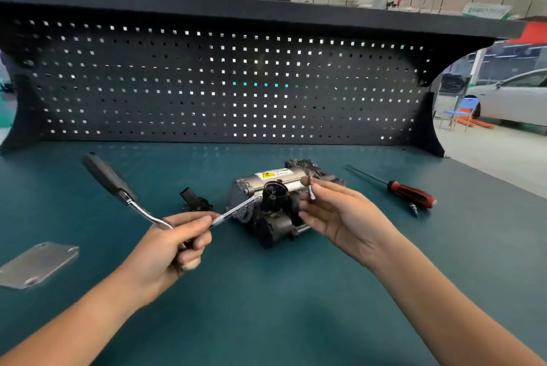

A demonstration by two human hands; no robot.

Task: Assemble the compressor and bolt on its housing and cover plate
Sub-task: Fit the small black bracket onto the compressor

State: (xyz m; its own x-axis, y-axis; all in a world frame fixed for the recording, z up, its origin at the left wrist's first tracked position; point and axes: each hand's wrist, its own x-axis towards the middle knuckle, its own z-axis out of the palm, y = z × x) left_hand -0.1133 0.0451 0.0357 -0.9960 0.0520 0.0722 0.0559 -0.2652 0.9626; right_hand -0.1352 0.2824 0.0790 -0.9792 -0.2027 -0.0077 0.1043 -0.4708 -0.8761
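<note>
cover plate [38,265] lies unfitted, left of compressor [284,180]; left grip [174,244] grasps ratchet [142,211], right grip [340,217] pinches small metal piece [310,188]; bolting remains.

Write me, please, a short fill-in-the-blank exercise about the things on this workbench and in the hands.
1. The left hand grips a wrench with a ____ handle.
2. The right hand pinches a small metal part, while the screwdriver lies untouched on the table to its ____.
3. The flat metal plate lies to the ____ of the compressor.
Missing words: black; right; left.
</note>
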